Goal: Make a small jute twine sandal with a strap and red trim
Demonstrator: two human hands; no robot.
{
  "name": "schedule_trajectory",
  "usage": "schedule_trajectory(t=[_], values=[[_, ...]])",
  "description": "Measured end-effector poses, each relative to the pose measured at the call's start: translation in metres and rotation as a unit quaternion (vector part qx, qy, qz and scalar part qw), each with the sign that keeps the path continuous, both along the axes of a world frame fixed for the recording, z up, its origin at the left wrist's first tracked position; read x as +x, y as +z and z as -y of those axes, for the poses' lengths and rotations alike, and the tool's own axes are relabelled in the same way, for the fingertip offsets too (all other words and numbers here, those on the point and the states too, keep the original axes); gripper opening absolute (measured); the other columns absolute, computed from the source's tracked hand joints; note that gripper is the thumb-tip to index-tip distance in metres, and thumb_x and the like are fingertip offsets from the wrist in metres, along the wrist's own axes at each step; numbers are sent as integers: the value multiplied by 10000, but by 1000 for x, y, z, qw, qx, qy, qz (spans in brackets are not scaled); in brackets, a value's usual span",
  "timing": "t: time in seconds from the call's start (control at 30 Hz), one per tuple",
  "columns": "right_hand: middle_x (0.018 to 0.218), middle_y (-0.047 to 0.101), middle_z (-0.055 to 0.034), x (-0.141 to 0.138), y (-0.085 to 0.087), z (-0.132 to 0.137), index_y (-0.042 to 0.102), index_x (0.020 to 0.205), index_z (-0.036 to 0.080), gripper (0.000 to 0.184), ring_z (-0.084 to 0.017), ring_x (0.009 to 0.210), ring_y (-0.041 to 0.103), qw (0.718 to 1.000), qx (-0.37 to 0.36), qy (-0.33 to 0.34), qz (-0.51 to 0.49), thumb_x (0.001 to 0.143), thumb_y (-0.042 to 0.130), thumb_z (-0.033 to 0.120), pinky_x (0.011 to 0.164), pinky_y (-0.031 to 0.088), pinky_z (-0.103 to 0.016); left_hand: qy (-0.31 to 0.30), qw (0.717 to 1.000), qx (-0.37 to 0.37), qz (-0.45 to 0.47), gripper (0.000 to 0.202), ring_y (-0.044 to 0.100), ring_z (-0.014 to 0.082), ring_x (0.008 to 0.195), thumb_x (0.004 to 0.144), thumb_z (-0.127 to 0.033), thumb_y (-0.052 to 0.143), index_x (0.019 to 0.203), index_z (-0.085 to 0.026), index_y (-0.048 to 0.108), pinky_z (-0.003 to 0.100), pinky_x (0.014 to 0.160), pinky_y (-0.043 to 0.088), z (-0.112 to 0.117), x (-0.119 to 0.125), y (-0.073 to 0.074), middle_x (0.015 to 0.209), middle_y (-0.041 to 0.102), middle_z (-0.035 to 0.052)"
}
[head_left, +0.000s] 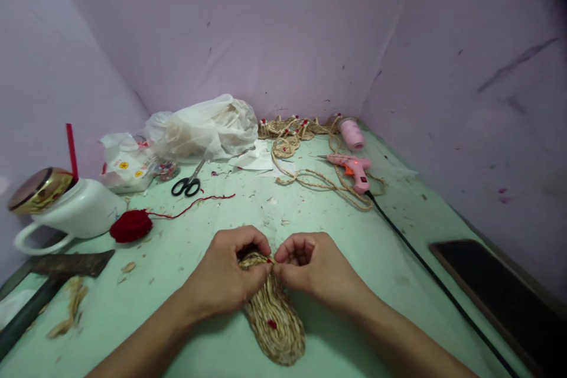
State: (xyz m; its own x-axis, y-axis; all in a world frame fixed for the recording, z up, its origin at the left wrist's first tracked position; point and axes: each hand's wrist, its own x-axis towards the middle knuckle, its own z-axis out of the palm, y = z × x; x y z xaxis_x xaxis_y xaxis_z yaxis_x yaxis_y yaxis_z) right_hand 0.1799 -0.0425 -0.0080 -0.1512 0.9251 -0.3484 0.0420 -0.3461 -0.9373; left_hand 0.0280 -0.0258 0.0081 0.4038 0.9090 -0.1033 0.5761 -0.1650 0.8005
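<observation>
A long, rounded piece of coiled straw braid (286, 331) stands out in front of me, with a dark red tuft near its lower end and a small red spot at its top. My left hand (230, 274) grips its upper left edge, thumb in front and fingers curled behind. At the top edge, by the red spot, my right hand (316, 263) has thumb and fingertips pinched together, close to the left thumb. Whatever the right fingertips pinch is too small to make out. Both hands hide part of the braid's upper end.
Left: red yarn ball (131, 226), black-handled scissors (188, 183), white mug (95, 207), hammer (66, 264). Back: white plastic bag (212, 127), straw pieces with red tufts (287, 130), pink thread cone (352, 134). Right: pink glue gun (354, 168) with black cord (420, 263), dark flat phone-like slab (496, 289).
</observation>
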Motion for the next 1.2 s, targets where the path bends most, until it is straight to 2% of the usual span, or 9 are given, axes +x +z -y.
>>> schedule_trajectory(t=[0.27, 0.4, 0.5, 0.63, 0.83, 0.93, 1.0, 1.1, 1.2], values=[[479, 507, 55, -1, -3, 1, 560, 578, 123, 102, -38, 436, 404, 1000, -10, -3, -13, 512, 610, 64, 427, 320, -177, 6, 997, 75, -24, 41, 411, 92, 523, 608, -126, 493, 631, -159, 490, 199, 479, 332, 3, 1, -9, 559, 479, -36], [482, 535, 46, 0, -3, 1, 564, 565, 128, 130, -47, 439, 432, 999, -18, -10, -43, 488, 650, 68, 450, 350, -189, -42, 981, 186, -25, 82, 398, 88, 530, 649, -96, 476, 680, -168, 452, 208, 506, 322, 6, 0, -15, 595, 457, -37], [494, 575, 23, 3, -4, -1, 583, 590, 125, 129, -72, 459, 499, 996, -19, 1, -91, 503, 677, 139, 490, 399, -214, -76, 972, 221, -16, 74, 405, 93, 555, 707, -105, 463, 736, -169, 443, 215, 526, 327, 6, -3, -17, 645, 458, -24], [457, 571, 31, 6, -8, -5, 604, 667, 125, 172, -86, 428, 531, 989, -56, 22, -134, 538, 665, 220, 493, 437, -236, -108, 975, 193, 2, 58, 428, 100, 583, 736, -115, 461, 756, -168, 451, 216, 545, 339, 4, -7, -20, 674, 477, -13], [430, 533, 51, 12, -18, -8, 604, 664, 148, 90, -84, 412, 509, 992, -48, 94, -70, 592, 621, 199, 467, 444, -230, -107, 986, 124, 8, 31, 422, 95, 561, 704, -140, 501, 711, -159, 479, 207, 527, 331, 0, -7, -21, 612, 470, -32], [481, 544, 36, 15, -21, -7, 604, 677, 145, 53, -86, 449, 515, 991, 19, 126, -38, 649, 565, 168, 488, 437, -225, -99, 991, 81, 25, 12, 411, 94, 546, 696, -160, 506, 698, -156, 495, 204, 510, 326, -2, -6, -20, 583, 466, -38], [538, 567, 17, 17, -22, -5, 609, 686, 144, 76, -91, 493, 518, 983, 108, 145, 24, 676, 534, 141, 499, 421, -216, -90, 993, 61, 36, 19, 408, 94, 543, 689, -170, 512, 690, -153, 505, 203, 502, 323, -2, -6, -20, 577, 468, -37], [600, 586, 4, 18, -20, -1, 612, 688, 149, 117, -93, 536, 499, 935, 275, 154, 160, 683, 507, 96, 505, 382, -204, -77, 995, 38, 47, 29, 402, 93, 539, 677, -175, 523, 673, -149, 511, 204, 492, 318, -2, -5, -21, 565, 460, -38], [585, 562, 12, 18, -19, 1, 593, 677, 148, 113, -86, 522, 466, 893, 362, 155, 217, 682, 499, 86, 498, 353, -197, -80, 995, 3, 65, 23, 418, 96, 557, 678, -165, 520, 675, -142, 517, 209, 510, 335, -2, -5, -20, 585, 482, -30]])
